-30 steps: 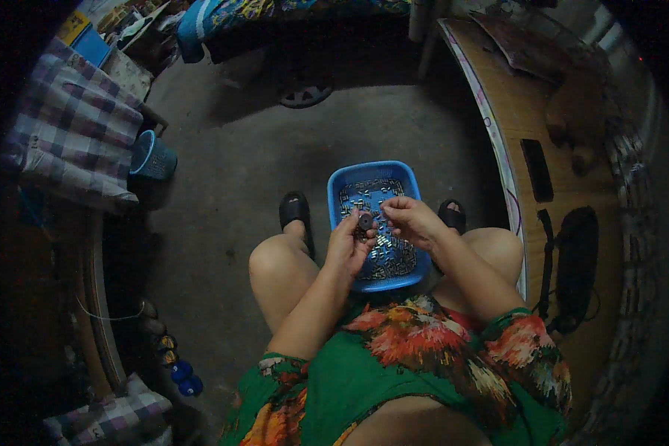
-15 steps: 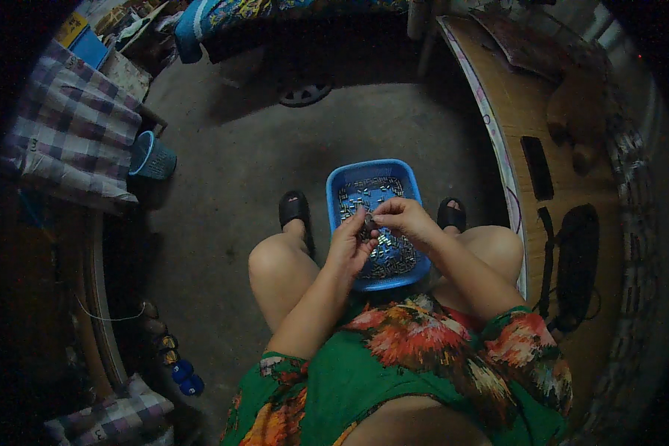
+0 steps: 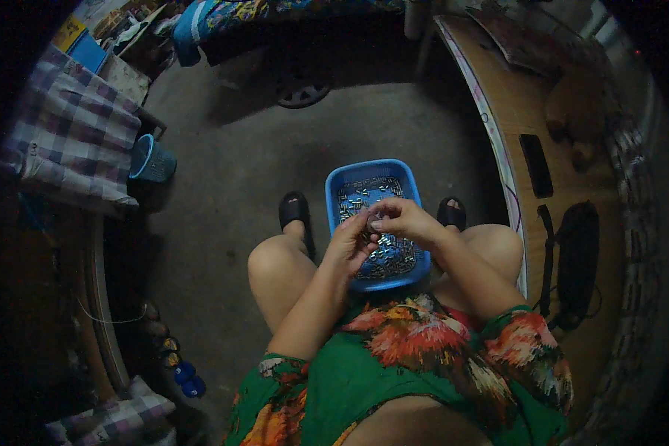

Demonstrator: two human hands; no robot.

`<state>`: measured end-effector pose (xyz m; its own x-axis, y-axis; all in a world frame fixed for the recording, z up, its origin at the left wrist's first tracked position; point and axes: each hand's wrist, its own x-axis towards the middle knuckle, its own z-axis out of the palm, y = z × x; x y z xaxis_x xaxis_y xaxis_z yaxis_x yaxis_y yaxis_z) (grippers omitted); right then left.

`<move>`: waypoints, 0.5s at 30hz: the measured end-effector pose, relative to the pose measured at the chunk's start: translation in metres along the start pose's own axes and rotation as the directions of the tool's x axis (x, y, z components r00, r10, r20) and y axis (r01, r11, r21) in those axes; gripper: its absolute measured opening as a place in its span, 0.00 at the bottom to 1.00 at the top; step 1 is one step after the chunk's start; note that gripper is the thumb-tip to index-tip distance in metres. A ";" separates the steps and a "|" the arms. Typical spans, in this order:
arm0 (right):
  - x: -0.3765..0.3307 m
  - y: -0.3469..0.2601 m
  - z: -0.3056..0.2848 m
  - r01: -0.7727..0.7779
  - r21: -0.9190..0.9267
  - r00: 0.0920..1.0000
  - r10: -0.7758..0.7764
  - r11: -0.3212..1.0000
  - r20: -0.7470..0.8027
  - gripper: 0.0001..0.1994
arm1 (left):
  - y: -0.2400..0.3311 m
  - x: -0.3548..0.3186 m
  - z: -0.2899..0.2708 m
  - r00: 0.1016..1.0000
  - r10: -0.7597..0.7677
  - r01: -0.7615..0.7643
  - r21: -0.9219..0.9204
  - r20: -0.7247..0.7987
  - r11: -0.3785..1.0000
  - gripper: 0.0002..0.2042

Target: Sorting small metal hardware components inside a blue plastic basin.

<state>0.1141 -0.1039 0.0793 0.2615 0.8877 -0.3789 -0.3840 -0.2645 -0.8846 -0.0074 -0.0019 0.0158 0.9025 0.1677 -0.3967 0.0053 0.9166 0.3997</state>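
Observation:
Between my knees is a blue plastic basket (image 3: pixel 375 168), with many small shiny metal pieces (image 3: pixel 385 260) strewn over its bottom. Above it my left hand (image 3: pixel 351 241) is closed, fingers curled around something small that I cannot make out. My right hand (image 3: pixel 406 221) meets it from the right, thumb and fingers pinched together at the left fingertips. Whatever lies between the two hands is mostly hidden by the fingers.
To the right runs a wooden bench (image 3: pixel 513 97) bearing a dark flat rectangular object (image 3: pixel 536 165) and a black bag-like item (image 3: pixel 578 253). A blue-green bin (image 3: pixel 154 160) stands at left beside a checked cloth (image 3: pixel 82 123). A dark round base (image 3: pixel 303 95) lies far ahead.
My right fingers have shifted slightly and closed in over the left fingertips, covering more of the small thing there. The basket stays in place.

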 end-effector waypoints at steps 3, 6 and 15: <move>0.010 0.025 -0.019 0.120 -0.174 0.990 -0.131 0.977 -0.049 0.10 | 0.000 -0.001 0.015 0.982 -0.050 0.055 0.021 -0.183 0.998 0.10; 0.011 0.023 -0.012 0.092 -0.142 0.993 -0.102 0.986 -0.061 0.09 | -0.002 0.001 0.002 0.995 -0.004 0.004 0.005 -0.102 1.000 0.10; 0.010 0.024 -0.016 -0.062 0.221 0.989 0.090 0.973 -0.119 0.12 | -0.001 0.000 0.000 0.975 0.047 -0.062 -0.064 -0.217 0.996 0.09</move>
<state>0.1217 -0.1075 0.0504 0.3291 0.8095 -0.4862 -0.5857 -0.2288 -0.7775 -0.0072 -0.0028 0.0150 0.7871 0.2854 -0.5469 -0.0787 0.9257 0.3699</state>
